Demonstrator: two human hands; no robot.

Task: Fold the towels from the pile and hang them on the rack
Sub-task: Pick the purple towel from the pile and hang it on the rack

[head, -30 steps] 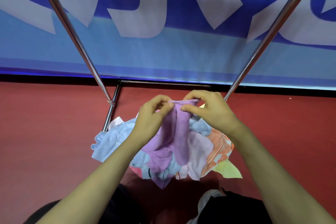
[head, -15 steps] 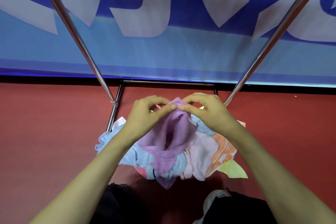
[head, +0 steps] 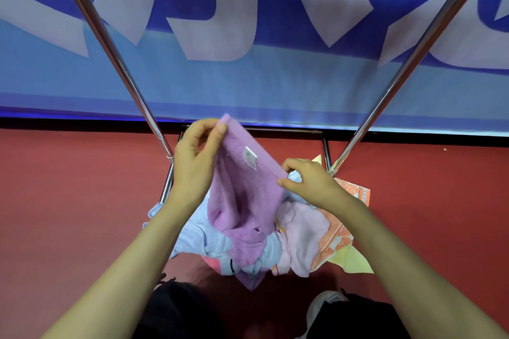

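The purple towel is lifted partway off the pile, which sits on the red floor between the feet of the rack. The left hand pinches the towel's top corner between thumb and forefinger, with the other fingers curled in behind. That corner is the highest part and points up and away from the person, toward the blue banner.

From there the top edge slants down to the right, to the right hand, which pinches that edge between thumb and fingertips at a lower spot. The towel's long axis runs from the raised corner down toward the person. Its lower part sags in loose folds and rests on the heap. A small white label shows on the face turned up, just below the slanted edge.

Under it lie a light blue towel on the left, a pale pink one in the middle, and an orange patterned one and a yellow one on the right. A purple tip pokes out at the near edge of the pile; I cannot tell whether it belongs to the held towel.

The rack's two shiny poles rise from either side of the pile and lean outward, and nothing hangs on the parts in view. A pale shoe shows near the bottom edge.
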